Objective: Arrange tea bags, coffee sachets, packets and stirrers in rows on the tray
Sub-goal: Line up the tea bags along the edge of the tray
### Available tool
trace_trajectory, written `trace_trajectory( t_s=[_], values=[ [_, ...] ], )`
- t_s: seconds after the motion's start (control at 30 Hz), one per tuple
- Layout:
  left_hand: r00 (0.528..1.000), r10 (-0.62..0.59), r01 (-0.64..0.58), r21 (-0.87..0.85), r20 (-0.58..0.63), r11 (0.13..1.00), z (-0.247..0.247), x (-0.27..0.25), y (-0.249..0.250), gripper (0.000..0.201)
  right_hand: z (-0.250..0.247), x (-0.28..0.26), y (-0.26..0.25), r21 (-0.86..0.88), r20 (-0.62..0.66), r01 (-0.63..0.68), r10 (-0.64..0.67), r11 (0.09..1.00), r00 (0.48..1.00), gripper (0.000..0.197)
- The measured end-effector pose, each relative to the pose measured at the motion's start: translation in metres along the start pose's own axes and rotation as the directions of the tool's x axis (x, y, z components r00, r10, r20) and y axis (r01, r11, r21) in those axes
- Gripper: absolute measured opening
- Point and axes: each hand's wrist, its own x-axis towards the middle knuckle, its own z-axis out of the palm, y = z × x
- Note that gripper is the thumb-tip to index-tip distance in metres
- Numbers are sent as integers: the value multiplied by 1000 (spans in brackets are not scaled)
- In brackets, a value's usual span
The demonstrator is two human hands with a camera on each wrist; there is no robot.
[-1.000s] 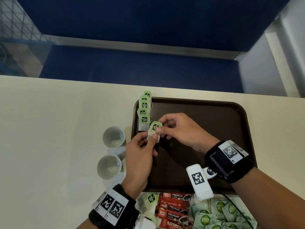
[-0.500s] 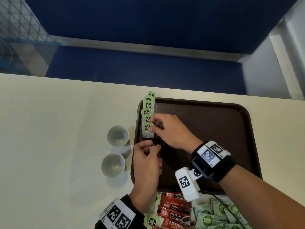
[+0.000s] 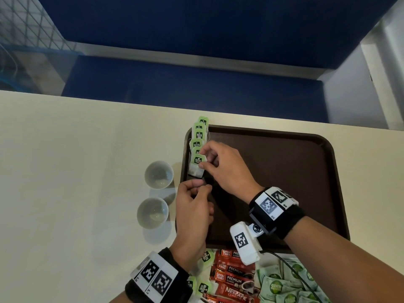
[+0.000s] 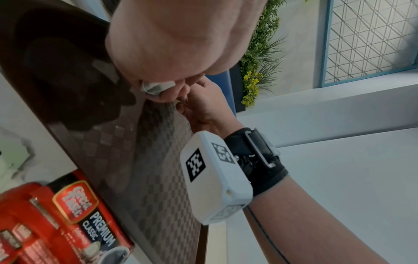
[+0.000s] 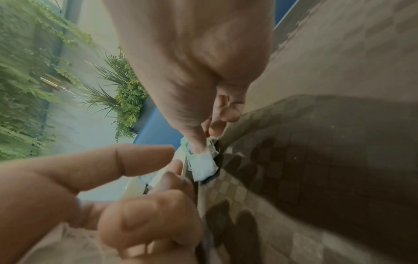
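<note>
A cream table runs in front of a dark blue bench, and on it sits a dark brown plastic tray with a chequered floor. Along the tray's left edge a row of white tea bags with green paper tags overlaps like shingles. The right hand pinches the nearest tea bag by its tag, thumb and forefinger closed on it, setting it at the near end of the row. The left hand hovers just below, fingers loosely curled; the wrist views show nothing clearly held in it. Two small white cups stand beside the tray. Red coffee sachets, pale green packets and more tea bags wait at the near edge. A tea bag looks very light, soft and easily crumpled, so the stiffer tag is probably the best place to hold it.
</note>
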Motion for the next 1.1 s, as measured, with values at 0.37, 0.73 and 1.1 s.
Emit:
trace_trajectory(
  t_s=[0.37,0.73,1.1],
  values=[
    [1000,-9,9,4,0,1000,-1,3,1,12,-1,1,0,79,-62,-25,30,997,998,35],
    [980,-79,132,-297,183,946,3,4,22,70,-51,-47,-25,340,312,-96,-16,935,950,22],
    [945,49,-80,83,322,993,5,-7,20,42,-66,-58,-6,180,246,-58,12,982,969,1]
  ],
)
